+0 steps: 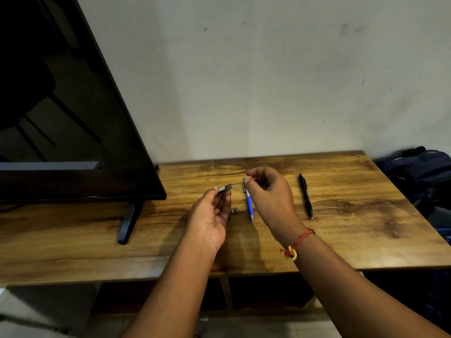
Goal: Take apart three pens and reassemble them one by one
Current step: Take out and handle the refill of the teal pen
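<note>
My left hand [211,213] holds a dark pen barrel [225,188] above the wooden table [341,228]. A thin refill [238,183] sticks out of the barrel toward the right, and my right hand [269,198] pinches its far end. Beneath my right hand a blue and white pen [249,206] lies on the table, tip toward me. To the right of it a black pen [305,196] lies whole. A small dark pen part [235,210] rests on the table between my hands.
A large black TV [73,118] on a stand foot [128,222] fills the table's left side. The wall rises behind the table. A dark blue backpack [419,172] sits off the table's right edge.
</note>
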